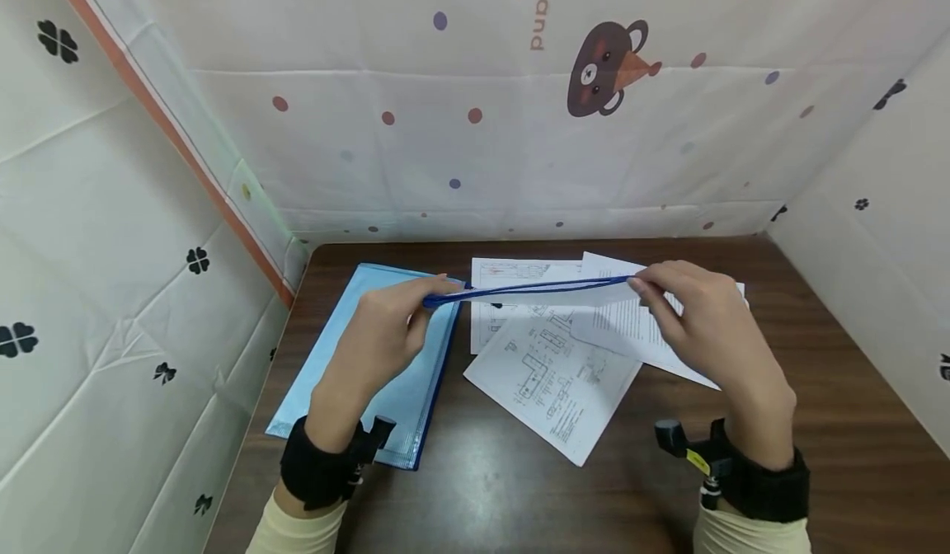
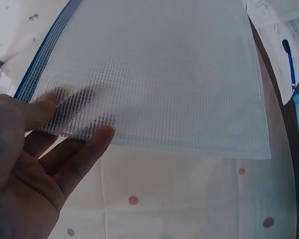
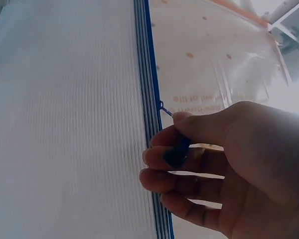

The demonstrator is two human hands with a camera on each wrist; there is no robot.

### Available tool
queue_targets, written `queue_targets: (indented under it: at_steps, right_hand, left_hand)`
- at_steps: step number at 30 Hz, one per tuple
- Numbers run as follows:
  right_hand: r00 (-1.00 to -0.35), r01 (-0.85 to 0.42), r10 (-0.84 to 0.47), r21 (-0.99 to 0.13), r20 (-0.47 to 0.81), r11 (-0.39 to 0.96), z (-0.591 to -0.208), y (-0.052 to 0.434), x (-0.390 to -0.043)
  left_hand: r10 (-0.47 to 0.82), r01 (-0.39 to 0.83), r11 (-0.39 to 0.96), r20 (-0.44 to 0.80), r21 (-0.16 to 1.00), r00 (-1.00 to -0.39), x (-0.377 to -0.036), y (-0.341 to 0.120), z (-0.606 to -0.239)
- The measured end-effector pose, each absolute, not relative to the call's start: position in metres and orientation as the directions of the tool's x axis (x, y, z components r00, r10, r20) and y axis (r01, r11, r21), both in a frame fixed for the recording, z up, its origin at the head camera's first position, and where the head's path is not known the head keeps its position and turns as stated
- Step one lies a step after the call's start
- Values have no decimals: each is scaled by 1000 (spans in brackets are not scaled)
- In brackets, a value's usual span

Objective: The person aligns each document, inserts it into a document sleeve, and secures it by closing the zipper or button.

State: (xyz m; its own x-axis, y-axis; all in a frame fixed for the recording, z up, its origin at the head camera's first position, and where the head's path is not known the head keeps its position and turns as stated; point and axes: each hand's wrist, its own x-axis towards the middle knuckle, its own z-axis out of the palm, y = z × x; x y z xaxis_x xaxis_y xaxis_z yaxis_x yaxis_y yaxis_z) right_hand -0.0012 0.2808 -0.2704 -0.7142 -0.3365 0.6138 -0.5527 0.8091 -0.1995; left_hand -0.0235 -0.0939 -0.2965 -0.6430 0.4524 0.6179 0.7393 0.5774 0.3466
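Observation:
A whitish see-through zip pouch with a fine ribbed mesh and a blue zipper edge is held up above the table, seen nearly edge-on in the head view. My left hand grips one end of it near the zipper, thumb on one face and fingers on the other. At the opposite end my right hand pinches the blue zipper pull between thumb and forefinger. In the right wrist view, the other fingertips of that hand lie along the zipper edge.
A light blue pouch with a dark blue edge lies on the brown table at the left. Under the raised pouch, overlapping paper sheets carry printed drawings and text. Patterned cloth walls enclose the table's back and sides.

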Motion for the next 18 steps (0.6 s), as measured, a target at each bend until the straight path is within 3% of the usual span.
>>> queue_targets:
  at_steps: [10, 18]
  right_hand:
    - [-721, -413, -169, -221, 672, 884, -268, 291, -4]
    - [-667, -340, 15, -322, 745, 884, -265, 294, -4]
  left_hand:
    - [415, 697, 614, 599, 371, -685, -27, -96, -299]
    - [382, 618, 712, 554, 334, -740, -27, -103, -301]
